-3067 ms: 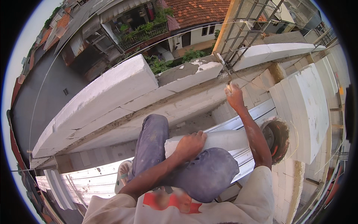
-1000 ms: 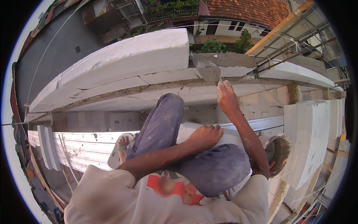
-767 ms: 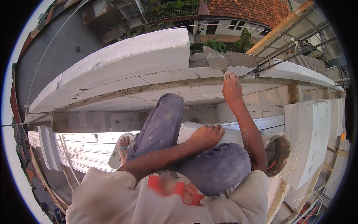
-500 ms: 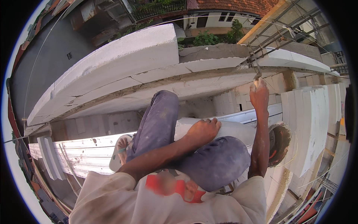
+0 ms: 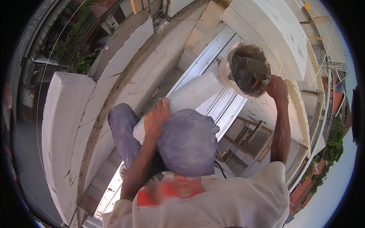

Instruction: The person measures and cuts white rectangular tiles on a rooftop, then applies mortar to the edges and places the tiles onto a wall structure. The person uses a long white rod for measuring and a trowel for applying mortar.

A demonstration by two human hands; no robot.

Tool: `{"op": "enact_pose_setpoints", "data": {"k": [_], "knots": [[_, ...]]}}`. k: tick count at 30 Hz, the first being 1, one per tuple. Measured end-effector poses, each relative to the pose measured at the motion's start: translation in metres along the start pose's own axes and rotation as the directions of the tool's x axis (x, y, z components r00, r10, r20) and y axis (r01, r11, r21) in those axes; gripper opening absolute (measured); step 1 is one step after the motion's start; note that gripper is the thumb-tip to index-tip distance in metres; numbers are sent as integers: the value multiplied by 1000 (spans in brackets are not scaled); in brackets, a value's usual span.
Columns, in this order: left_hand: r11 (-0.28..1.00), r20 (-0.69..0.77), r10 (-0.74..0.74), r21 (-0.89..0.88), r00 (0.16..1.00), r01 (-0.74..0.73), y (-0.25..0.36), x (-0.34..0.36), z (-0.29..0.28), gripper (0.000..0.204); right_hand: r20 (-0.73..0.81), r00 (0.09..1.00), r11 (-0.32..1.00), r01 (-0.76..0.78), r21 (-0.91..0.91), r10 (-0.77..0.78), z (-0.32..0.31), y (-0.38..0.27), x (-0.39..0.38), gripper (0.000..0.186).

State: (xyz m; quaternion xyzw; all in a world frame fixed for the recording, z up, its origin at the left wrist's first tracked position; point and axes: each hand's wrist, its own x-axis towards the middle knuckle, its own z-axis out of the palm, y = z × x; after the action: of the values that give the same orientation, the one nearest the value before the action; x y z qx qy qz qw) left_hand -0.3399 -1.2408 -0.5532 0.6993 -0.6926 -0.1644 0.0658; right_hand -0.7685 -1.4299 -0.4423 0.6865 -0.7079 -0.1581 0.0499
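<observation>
My right hand is closed round the handle of a trowel, at the rim of a mortar-crusted bucket. The trowel's grey blade is inside the bucket, against dark wet mortar. Across my knees, on the metal plank, lies a long white block. My left hand is on the block's near end, with fingers curled over it. My raised knee hides part of the block.
A white block wall runs along my left, with a mortar ledge inside it. Metal planks span beneath me. More white blocks stand beyond the bucket. A wooden frame lies lower down, and a thin line crosses outside the wall.
My view has turned to the right. My right hand with the trowel has gone from the wall's mortar joint to the bucket. My left hand has stayed on the white block.
</observation>
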Motion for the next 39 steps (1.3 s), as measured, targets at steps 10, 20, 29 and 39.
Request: {"op": "enact_pose_setpoints", "data": {"k": [10, 20, 29, 39], "knots": [[995, -1, 59, 80, 998, -59, -10, 1, 9, 20, 61, 963, 964, 265, -35, -262, 63, -70, 16, 18], [996, -43, 60, 64, 997, -58, -7, -6, -7, 17, 470, 870, 609, -293, 738, -152, 20, -21, -19, 31], [998, -46, 68, -15, 997, -69, -2, -3, -12, 13, 367, 930, 366, -352, 861, 32, 47, -2, -43, 27], [994, 9, 44, -97, 999, -43, -4, -11, -29, 25, 265, 897, 250, -182, 951, -354, -17, -122, -27, 22]]}}
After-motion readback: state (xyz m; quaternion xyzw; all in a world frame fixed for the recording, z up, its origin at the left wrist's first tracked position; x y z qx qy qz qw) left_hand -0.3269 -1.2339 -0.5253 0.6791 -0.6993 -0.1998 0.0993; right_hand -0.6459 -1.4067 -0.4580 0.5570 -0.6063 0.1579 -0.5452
